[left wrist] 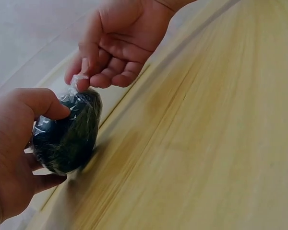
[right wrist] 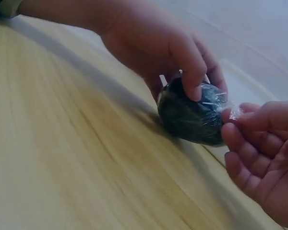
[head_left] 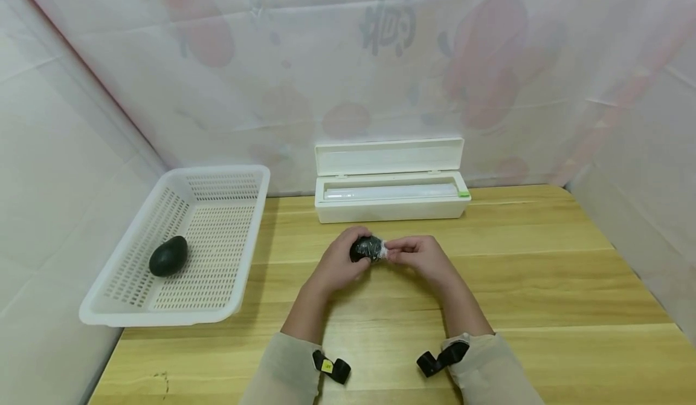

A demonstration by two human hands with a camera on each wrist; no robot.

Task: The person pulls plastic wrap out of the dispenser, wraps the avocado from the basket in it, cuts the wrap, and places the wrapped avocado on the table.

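My left hand (head_left: 339,260) grips a dark green avocado (left wrist: 69,132) covered in clear plastic wrap, thumb on one side and fingers round the other. At the avocado's right end the wrap (right wrist: 234,111) is gathered into a small twisted tail. My right hand (head_left: 421,257) pinches that tail between thumb and index finger, its other fingers loosely curled. In the head view both hands are over the middle of the table, in front of a white box. Part of the avocado is hidden behind the left hand.
A white perforated basket (head_left: 228,272) stands on the left with one bare avocado (head_left: 168,256) inside. Behind the hands, the long white box (head_left: 391,213) has its lid (head_left: 388,157) up and a roll of plastic wrap (head_left: 391,192) in it. Fabric walls enclose the wooden table (head_left: 554,284).
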